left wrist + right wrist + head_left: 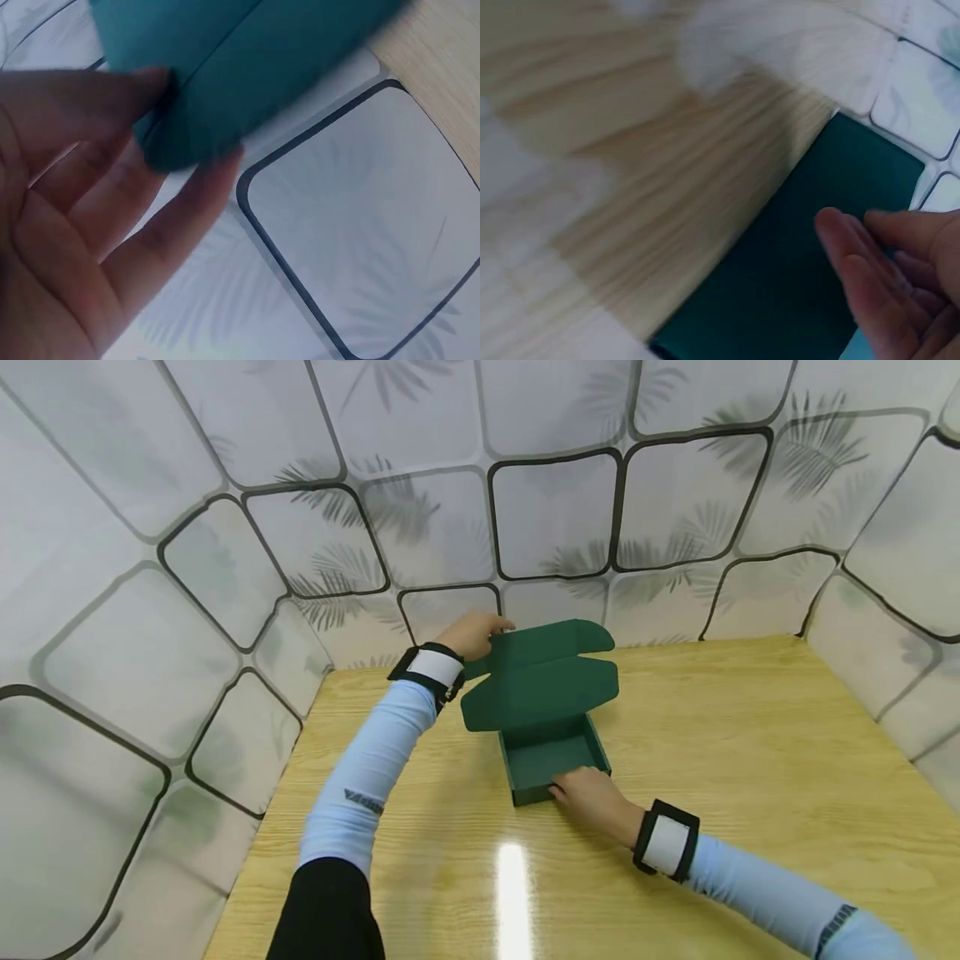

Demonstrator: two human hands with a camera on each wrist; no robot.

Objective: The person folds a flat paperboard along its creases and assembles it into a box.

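A dark green cardboard box (550, 752) sits on the table, its lid (555, 692) raised and tilted back, with side flaps spread. My left hand (471, 635) reaches to the lid's far left corner. In the left wrist view its thumb and fingers pinch a green flap (217, 97). At the front of the box, near the right corner, is my right hand (592, 797). The right wrist view shows its loosely bent fingers (877, 292) over the outside of the front wall (780, 247). No cardboard shows between that thumb and fingers.
The wooden table (712, 735) extends around the box. A patterned white covering (555, 518) rises behind the table and along its sides. Light reflects off the tabletop in front of the box.
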